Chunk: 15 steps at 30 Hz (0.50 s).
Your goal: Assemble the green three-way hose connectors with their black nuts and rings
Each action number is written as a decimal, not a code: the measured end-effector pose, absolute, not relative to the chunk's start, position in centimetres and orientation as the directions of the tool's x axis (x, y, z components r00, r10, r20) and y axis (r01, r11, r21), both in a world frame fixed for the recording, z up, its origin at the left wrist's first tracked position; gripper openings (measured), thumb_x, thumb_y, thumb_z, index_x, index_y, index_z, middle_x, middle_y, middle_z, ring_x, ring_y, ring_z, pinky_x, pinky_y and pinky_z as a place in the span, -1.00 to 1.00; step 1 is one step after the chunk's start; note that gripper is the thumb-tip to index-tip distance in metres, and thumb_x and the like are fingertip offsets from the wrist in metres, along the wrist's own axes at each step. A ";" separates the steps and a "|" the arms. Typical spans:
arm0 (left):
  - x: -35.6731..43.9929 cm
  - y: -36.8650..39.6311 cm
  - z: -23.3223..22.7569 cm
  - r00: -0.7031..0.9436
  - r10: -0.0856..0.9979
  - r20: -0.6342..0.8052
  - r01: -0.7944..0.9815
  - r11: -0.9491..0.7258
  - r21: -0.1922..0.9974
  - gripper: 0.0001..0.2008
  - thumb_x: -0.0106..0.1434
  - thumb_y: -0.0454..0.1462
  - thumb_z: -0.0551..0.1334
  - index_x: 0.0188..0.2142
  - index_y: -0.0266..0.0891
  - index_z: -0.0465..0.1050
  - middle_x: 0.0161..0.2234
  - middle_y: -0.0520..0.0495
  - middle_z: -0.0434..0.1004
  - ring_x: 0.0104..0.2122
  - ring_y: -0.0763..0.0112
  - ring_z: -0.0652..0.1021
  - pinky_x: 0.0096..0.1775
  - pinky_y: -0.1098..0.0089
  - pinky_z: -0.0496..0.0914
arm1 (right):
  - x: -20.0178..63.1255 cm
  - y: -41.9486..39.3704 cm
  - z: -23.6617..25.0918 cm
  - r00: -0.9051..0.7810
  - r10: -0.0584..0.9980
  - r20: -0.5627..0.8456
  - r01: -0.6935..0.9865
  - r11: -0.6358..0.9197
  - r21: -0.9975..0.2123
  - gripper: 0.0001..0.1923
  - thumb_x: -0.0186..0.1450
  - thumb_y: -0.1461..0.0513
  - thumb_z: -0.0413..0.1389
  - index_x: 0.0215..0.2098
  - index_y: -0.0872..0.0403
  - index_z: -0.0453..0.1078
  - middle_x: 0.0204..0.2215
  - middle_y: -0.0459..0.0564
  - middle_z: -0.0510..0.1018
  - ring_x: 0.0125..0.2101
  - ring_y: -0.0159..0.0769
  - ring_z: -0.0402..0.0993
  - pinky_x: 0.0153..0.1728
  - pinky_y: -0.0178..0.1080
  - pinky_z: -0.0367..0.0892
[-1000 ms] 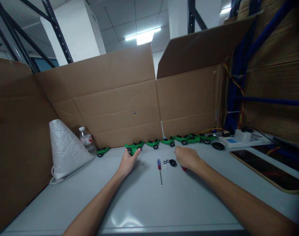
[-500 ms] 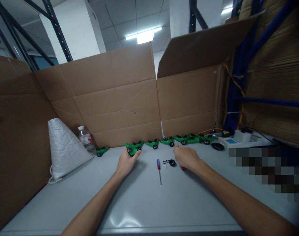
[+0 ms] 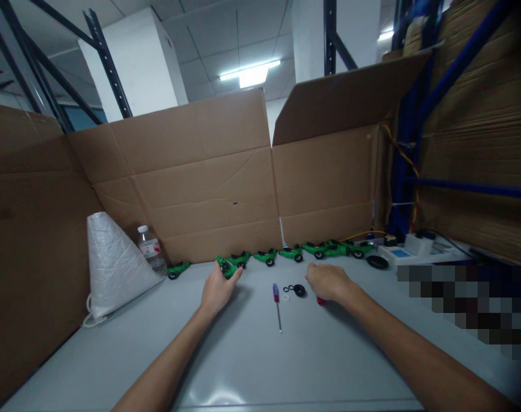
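Note:
Held in my left hand (image 3: 217, 290) is a green toy vehicle (image 3: 226, 268), its body between thumb and fingers, just in front of another green toy vehicle (image 3: 240, 259) with black wheels. My right hand (image 3: 329, 281) is closed low over the table; its fingertips are turned away, hiding whatever they grip. A small red piece (image 3: 319, 301) shows beneath that hand. Between the hands lie a screwdriver (image 3: 276, 293) with a purple and red handle, a black wheel-like ring (image 3: 300, 290), small black rings (image 3: 286, 289) and a white ring (image 3: 286, 297).
Several green toy vehicles (image 3: 291, 254) line the back of the grey table (image 3: 251, 366), against a cardboard wall (image 3: 209, 212). A silvery padded bag (image 3: 116, 272) and a water bottle (image 3: 151, 250) stand left. A power strip (image 3: 432, 250) and a black ring (image 3: 377, 262) are at right.
The camera view has tilted up slightly, so the table things appear a little lower. My left hand keeps its hold on the toy vehicle; my right hand stays closed near the same spot.

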<state>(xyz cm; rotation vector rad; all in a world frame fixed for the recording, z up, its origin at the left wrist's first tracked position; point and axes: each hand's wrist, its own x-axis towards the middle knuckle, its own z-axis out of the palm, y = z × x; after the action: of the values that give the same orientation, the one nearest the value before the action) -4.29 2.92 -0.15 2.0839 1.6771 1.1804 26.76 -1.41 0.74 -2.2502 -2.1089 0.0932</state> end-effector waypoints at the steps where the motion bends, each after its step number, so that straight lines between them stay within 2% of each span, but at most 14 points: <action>1: -4.3 2.9 -0.2 0.031 0.895 0.444 0.727 -0.325 0.604 -0.43 0.28 0.13 0.31 0.08 -0.19 0.38 -0.15 -0.25 0.66 -0.18 0.03 0.63 -0.18 0.30 0.35 | 26.7 -1.4 0.8 0.055 0.998 -0.019 0.996 -0.056 -0.075 -0.69 0.43 0.30 0.10 0.07 0.29 0.50 -0.06 0.42 0.66 0.03 0.05 0.63 -0.10 -0.14 0.40; 7: -4.3 2.9 -0.5 0.045 0.893 0.448 0.747 -0.328 0.578 -0.45 0.29 0.13 0.30 0.06 -0.20 0.40 -0.18 -0.23 0.65 -0.23 0.05 0.61 -0.22 0.31 0.34 | 26.8 -1.6 1.0 0.015 0.999 -0.049 0.999 -0.017 -0.047 -0.64 0.42 0.36 0.04 0.13 0.32 0.45 0.00 0.44 0.64 0.07 0.08 0.60 -0.07 -0.11 0.40; 15: -4.2 2.8 -0.4 0.073 0.897 0.436 0.759 -0.334 0.560 -0.47 0.30 0.15 0.28 0.01 -0.20 0.41 -0.20 -0.23 0.64 -0.24 0.03 0.61 -0.25 0.30 0.33 | 26.6 -1.7 0.8 -0.021 0.998 -0.061 0.999 0.019 -0.038 -0.53 0.31 0.42 0.12 0.19 0.32 0.39 0.01 0.43 0.63 0.07 0.12 0.60 -0.07 -0.10 0.41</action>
<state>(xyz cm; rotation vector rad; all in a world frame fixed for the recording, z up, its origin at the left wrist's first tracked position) -4.24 2.75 -0.37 2.1569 1.6911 1.1066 26.63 -1.66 0.78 -2.2095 -2.2548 0.1098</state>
